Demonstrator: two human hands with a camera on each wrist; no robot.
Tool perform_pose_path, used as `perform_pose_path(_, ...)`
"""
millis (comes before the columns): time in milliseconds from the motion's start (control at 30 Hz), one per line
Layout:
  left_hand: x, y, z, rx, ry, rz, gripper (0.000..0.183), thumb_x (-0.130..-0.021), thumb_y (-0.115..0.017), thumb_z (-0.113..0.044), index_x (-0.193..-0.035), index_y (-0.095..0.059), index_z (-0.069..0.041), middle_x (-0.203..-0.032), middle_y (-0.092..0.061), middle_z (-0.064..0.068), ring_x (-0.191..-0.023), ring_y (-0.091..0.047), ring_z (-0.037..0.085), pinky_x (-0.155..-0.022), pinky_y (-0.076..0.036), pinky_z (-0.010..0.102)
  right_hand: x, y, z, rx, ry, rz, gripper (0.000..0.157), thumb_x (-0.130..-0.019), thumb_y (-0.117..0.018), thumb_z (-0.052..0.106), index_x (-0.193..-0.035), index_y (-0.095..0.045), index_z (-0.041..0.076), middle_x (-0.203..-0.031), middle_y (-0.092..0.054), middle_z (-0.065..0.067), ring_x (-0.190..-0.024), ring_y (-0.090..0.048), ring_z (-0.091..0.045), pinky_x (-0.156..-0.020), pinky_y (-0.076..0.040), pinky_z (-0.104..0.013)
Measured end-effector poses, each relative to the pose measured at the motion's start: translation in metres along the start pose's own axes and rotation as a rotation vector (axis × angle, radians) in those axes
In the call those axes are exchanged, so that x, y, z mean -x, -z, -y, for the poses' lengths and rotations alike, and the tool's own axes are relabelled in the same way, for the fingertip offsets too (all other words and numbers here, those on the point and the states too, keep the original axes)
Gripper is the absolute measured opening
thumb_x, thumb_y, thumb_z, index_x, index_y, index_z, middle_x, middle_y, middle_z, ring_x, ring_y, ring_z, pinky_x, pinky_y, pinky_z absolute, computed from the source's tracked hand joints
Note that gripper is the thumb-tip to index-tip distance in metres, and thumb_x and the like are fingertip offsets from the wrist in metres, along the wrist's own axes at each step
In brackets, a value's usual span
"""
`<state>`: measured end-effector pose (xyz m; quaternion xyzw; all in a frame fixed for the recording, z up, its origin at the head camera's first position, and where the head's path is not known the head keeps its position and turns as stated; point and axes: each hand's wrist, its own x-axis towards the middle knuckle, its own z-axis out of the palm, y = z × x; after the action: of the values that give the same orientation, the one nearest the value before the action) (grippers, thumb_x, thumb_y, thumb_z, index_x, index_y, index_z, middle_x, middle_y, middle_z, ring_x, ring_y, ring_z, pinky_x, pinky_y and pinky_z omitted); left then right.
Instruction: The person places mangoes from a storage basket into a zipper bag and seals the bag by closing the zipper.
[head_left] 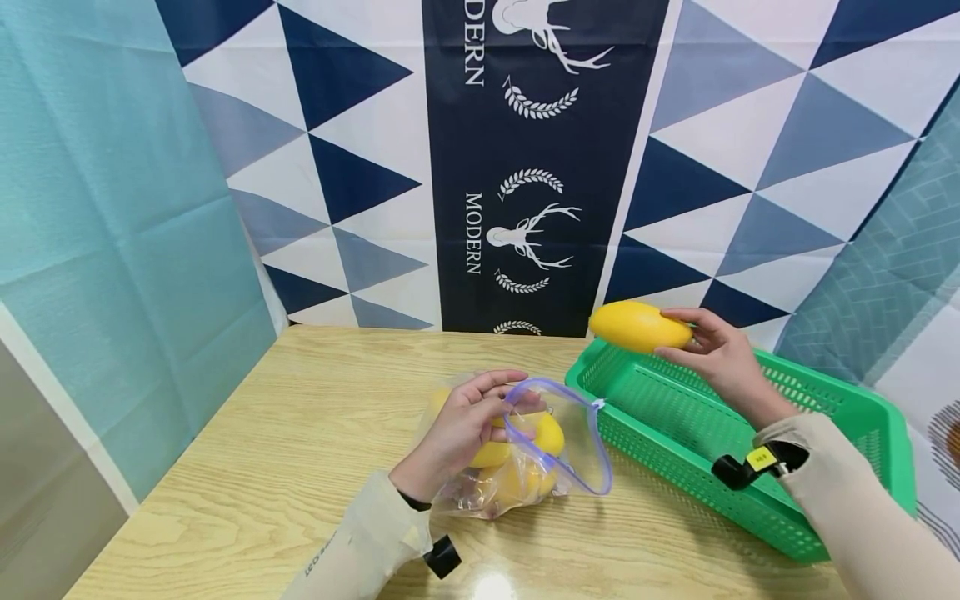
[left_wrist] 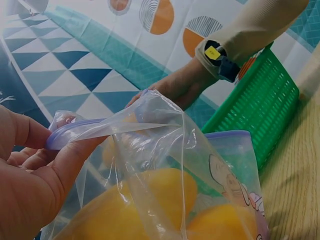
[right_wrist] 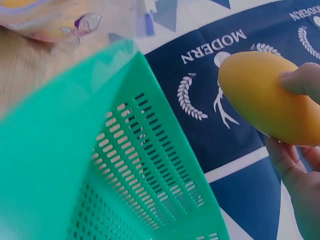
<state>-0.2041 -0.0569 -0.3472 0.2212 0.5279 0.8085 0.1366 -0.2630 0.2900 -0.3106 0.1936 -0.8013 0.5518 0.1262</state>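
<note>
Over the basket's far left corner, my right hand (head_left: pixel 720 358) grips a yellow mango (head_left: pixel 633 325) by one end, thumb and fingers on opposite sides in the right wrist view. The mango is clear of the basket. My left hand (head_left: pixel 468 429) is at a clear zip bag (head_left: pixel 480 500) on the table; in the left wrist view its thumb and fingers pinch the purple zip rim (left_wrist: pixel 75 132). The bag's mouth gapes towards the basket. Several yellow mangoes (head_left: pixel 550 433) lie inside, partly hidden by the left hand.
A green perforated basket (head_left: pixel 645 437) stands on the right of the wooden table (head_left: pixel 300 467), close beside the bag's mouth. Behind the table hangs a patterned cloth (head_left: pixel 525 158). A pale teal cloth (head_left: pixel 112 208) hangs at the left.
</note>
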Motion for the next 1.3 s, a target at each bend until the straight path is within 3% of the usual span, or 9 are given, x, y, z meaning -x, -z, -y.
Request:
perform_pose_path(400, 0.000, 0.000, 0.001, -0.002, 0.000, 0.004, 0.040, -0.099, -0.044, 0.001, -0.137, -0.044, 0.011, -0.107, -0.072, 0.000, -0.108, -0.068, 0.019, -0.079, -0.060, 0.037, 0.009, -0.006, 0.009, -0.146, 0.069, 0.066, 0.048, -0.088, -0.068, -0.011, -0.131, -0.059, 0.005, -0.124, -0.057, 0.002, -0.101, -0.067, -0.004, -0.080, -0.056, -0.019)
perform_pose_path(567, -0.001, 0.001, 0.002, 0.005, 0.002, 0.005, 0.038, -0.099, -0.045, 0.001, -0.135, -0.048, 0.008, -0.107, -0.072, 0.002, -0.108, -0.068, 0.020, -0.078, -0.060, 0.036, 0.014, -0.008, 0.014, -0.146, 0.066, 0.079, 0.047, -0.088, -0.067, -0.011, -0.131, -0.058, 0.005, -0.125, -0.058, 0.004, -0.101, -0.067, -0.005, -0.080, -0.056, -0.019)
perform_pose_path(1000, -0.001, 0.002, 0.002, 0.009, 0.017, 0.003, 0.042, -0.098, -0.044, 0.002, -0.139, -0.041, 0.013, -0.107, -0.072, 0.002, -0.107, -0.068, 0.019, -0.079, -0.060, 0.035, 0.029, -0.020, 0.027, -0.201, 0.111, 0.112, 0.050, -0.085, -0.066, -0.017, -0.130, -0.062, 0.005, -0.128, -0.058, 0.003, -0.101, -0.068, -0.007, -0.079, -0.057, -0.022)
perform_pose_path(1300, 0.000, 0.002, 0.002, 0.031, 0.021, -0.005, 0.041, -0.098, -0.043, 0.003, -0.138, -0.044, 0.011, -0.105, -0.072, 0.001, -0.105, -0.069, 0.018, -0.078, -0.060, 0.036, 0.041, -0.027, 0.031, -0.221, 0.166, 0.135, 0.052, -0.083, -0.063, -0.023, -0.130, -0.059, -0.001, -0.131, -0.055, 0.000, -0.105, -0.066, -0.009, -0.085, -0.055, -0.022)
